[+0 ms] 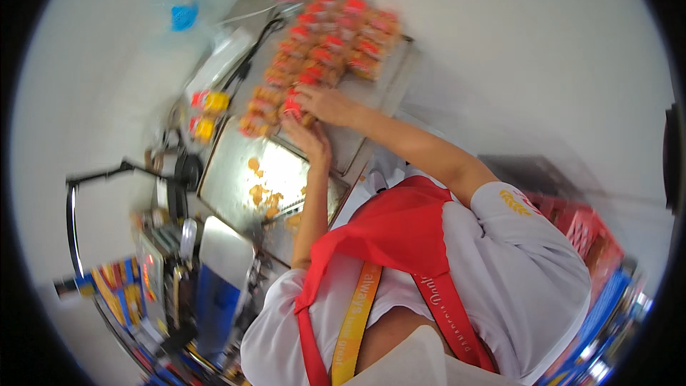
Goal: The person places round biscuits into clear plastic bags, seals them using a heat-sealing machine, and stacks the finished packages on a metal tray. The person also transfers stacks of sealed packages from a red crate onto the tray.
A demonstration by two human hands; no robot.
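Both my hands are at the near end of rows of small clear packets [318, 53] with red labels and golden-brown contents. My right hand [325, 104] grips a red-labelled packet [293, 105] from the right, its fingers curled over the top. From below, my left hand [309, 137] closes on the same packet, fingers at its lower edge. Motion blur hides the exact fingertip contact. Just below my left hand lies a shiny metal tray [229, 179] with loose golden-brown pieces [266, 199] on it.
Two yellow-and-red packets [209, 102] lie left of the rows. A jointed black lamp arm [100, 175] stands at the left. Farther down are a device with a red display [151, 264] and a second metal tray [227, 250]. A red plastic crate [582, 232] is at my right.
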